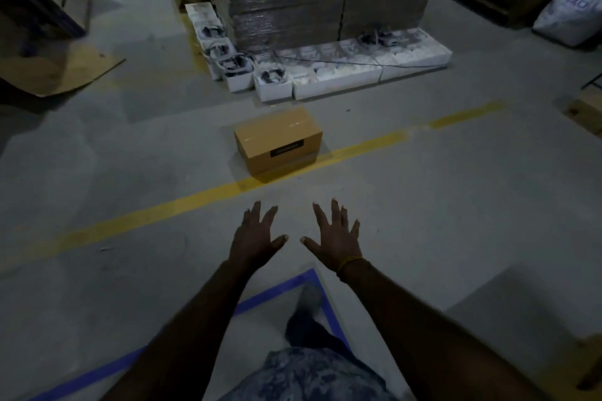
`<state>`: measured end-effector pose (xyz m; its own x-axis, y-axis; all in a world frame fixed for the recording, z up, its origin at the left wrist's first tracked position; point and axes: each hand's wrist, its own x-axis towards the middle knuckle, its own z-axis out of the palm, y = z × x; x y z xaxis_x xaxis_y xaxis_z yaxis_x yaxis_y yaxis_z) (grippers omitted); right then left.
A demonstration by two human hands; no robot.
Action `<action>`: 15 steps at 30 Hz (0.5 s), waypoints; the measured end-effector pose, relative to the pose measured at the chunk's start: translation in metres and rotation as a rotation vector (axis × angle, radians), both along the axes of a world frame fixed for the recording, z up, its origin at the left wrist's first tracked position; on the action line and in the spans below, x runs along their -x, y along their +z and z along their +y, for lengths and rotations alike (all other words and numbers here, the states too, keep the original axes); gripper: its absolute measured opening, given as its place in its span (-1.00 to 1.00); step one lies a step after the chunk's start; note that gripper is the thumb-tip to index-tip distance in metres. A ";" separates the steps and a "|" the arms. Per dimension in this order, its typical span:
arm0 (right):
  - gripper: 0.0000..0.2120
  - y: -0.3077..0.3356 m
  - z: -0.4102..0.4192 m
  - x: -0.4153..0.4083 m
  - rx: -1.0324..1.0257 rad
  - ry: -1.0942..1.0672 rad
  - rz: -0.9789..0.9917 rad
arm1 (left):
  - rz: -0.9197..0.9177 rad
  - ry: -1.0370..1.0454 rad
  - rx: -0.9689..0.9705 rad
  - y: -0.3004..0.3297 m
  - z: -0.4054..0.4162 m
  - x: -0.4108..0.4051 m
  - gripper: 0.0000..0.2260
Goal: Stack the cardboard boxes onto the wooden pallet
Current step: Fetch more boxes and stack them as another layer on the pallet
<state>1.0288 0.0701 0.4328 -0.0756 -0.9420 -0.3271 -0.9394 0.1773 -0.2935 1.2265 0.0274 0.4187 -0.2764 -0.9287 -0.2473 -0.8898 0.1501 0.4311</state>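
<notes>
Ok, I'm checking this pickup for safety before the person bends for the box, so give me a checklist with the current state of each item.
1. Both hands free: ok. The left hand and right hand are spread and hold nothing.
2. Small brown cardboard box within sight, nothing on top: ok.
3. Box closed: ok, the top looks taped flat.
4. Path to the box: ok. Only bare grey concrete floor and the painted yellow floor line lie between.
5. Box weight: cannot tell.
6. Wooden pallet to stack on: cannot tell, none plainly shows in this view.
</notes>
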 end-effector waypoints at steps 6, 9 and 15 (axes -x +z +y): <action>-0.18 -0.016 -0.099 -0.010 -0.014 0.009 -0.001 | -0.049 -0.008 0.019 -0.012 -0.095 -0.015 -0.28; -0.19 -0.024 -0.158 -0.010 -0.033 0.006 -0.007 | -0.086 -0.021 0.004 -0.016 -0.153 -0.015 -0.28; -0.18 -0.030 -0.272 0.005 -0.076 -0.006 -0.047 | -0.147 -0.050 -0.058 -0.021 -0.269 -0.005 -0.27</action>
<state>1.0234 -0.2021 0.4030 -0.0642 -0.9138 -0.4011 -0.9236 0.2066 -0.3228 1.2315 -0.2411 0.3976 -0.2789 -0.8976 -0.3415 -0.9360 0.1745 0.3057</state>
